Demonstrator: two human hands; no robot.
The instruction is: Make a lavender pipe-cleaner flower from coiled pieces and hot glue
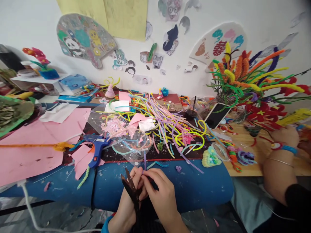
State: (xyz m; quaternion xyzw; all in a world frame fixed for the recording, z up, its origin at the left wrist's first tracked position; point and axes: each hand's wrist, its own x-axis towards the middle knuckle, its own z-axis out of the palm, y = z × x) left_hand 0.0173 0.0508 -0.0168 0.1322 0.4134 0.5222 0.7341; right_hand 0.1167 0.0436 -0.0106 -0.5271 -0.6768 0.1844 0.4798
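At the counter's (199, 184) front edge, our left hand (126, 203) and right hand (164, 194) pinch a purple stem (145, 160), fingertips together; which holds the scissors (133, 195), we can't tell.

Head-height view, forward and down.

Passage, right: bare blue front of the counter (204, 191), running from the right grip (162, 191) to the rounded corner; small purple flower (178, 169) along its upper margin. Passage, left: shorter blue stretch between the left grip (128, 197) and a hanging black cord (93, 187).

Obstacles, near: dark scissors (133, 191), blades upward beside the left grip; purple stem (145, 163), pinched between both grips.

Obstacles, beyond: blue glue gun (97, 152); heap of fuzzy stems (165, 116), crossing one another.

Obstacles, far right: leaning phone (217, 115); tall bouquet (243, 77); another person's forearm (279, 166).
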